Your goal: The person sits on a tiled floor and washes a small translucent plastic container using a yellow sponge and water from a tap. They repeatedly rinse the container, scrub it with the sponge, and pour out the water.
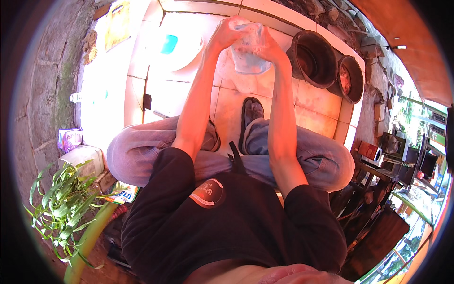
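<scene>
Out in front of me, above the tiled floor, both hands are on a clear, soapy container (pixel 251 65), its walls streaked with foam. My left hand (pixel 227 33) grips its far left side, with suds over the fingers. On the right side, my right hand (pixel 265 48) wraps around the wall, also foamy. Whether a sponge or cloth is between the fingers cannot be seen. Left of the container is a white basin (pixel 188 58), washed out by glare, with a turquoise item (pixel 169 44) in it. White foam (pixel 244 85) lies on the tiles below.
Two dark buckets (pixel 314 58) stand at the right, the farther one with reddish contents (pixel 344 80). A tiled ledge (pixel 134 92) runs along the left, with a cutting board (pixel 117 25) and a clear bottle (pixel 75 97). Leafy greens (pixel 67 206) and a packet (pixel 122 193) lie at lower left.
</scene>
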The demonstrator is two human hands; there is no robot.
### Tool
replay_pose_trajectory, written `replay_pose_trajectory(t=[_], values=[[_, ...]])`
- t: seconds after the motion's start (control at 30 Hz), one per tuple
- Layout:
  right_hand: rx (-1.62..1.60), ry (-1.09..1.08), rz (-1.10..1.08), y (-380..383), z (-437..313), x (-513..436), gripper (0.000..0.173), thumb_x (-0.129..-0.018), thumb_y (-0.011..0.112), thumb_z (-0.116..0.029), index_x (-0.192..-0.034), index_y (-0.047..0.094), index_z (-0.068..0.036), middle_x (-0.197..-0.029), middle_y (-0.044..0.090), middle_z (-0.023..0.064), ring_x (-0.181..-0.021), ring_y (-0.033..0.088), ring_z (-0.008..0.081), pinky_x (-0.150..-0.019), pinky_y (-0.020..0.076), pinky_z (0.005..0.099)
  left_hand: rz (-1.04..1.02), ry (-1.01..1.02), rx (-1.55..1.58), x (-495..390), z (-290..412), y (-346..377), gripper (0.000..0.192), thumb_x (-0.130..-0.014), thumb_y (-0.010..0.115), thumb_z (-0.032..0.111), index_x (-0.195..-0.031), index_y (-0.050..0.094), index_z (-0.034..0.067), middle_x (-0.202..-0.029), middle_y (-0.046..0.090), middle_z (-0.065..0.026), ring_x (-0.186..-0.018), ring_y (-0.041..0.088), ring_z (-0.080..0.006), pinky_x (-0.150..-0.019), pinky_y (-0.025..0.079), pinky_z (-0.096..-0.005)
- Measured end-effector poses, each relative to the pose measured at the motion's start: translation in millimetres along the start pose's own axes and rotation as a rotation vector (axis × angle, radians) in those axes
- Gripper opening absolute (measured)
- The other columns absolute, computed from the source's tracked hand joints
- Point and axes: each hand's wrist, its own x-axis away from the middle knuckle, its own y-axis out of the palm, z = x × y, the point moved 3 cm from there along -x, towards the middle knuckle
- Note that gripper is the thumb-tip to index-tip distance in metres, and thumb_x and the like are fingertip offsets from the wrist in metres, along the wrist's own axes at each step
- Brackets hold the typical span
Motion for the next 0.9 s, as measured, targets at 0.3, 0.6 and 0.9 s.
replay_pose_trajectory(t=[0.3, 0.6, 0.9], values=[[0.053, 0.02, -0.06, 5, -8, 16, 0.108, -0.063, 0.095, -0.039, -0.147, 0.038, -0.002, -0.135, 0.059, 0.0154, -0.125, 0.059, 0.0294, -0.105, 0.0482, 0.0412, -0.178, -0.014, -0.22, -12, 27, 19, 0.039, -0.084, 0.079, 0.032, -0.11, 0.076, 0.003, -0.11, 0.076, -0.0098, -0.103, 0.069, -0.0175, -0.095, 0.051, -0.034], [0.142, -0.015, -0.039, 11, -31, 12, 0.102, -0.062, 0.096, -0.036, -0.14, 0.04, -0.002, -0.125, 0.061, 0.0188, -0.112, 0.063, 0.0358, -0.096, 0.0498, 0.0438, -0.115, -0.188, -0.039, -18, 2, -25, 0.034, -0.101, 0.061, 0.031, -0.122, 0.073, 0.007, -0.106, 0.075, -0.0062, -0.101, 0.066, -0.0146, -0.093, 0.051, -0.0305], [0.059, -0.369, 0.28, 14, -33, 4, 0.089, -0.066, 0.092, -0.037, -0.134, 0.045, -0.004, -0.12, 0.058, 0.0186, -0.114, 0.058, 0.0393, -0.098, 0.0458, 0.0456, 0.131, -0.494, 0.03, -8, 2, -41, 0.05, -0.101, 0.06, 0.045, -0.127, 0.064, 0.002, -0.112, 0.07, -0.0071, -0.096, 0.065, -0.0174, -0.087, 0.051, -0.0314]])
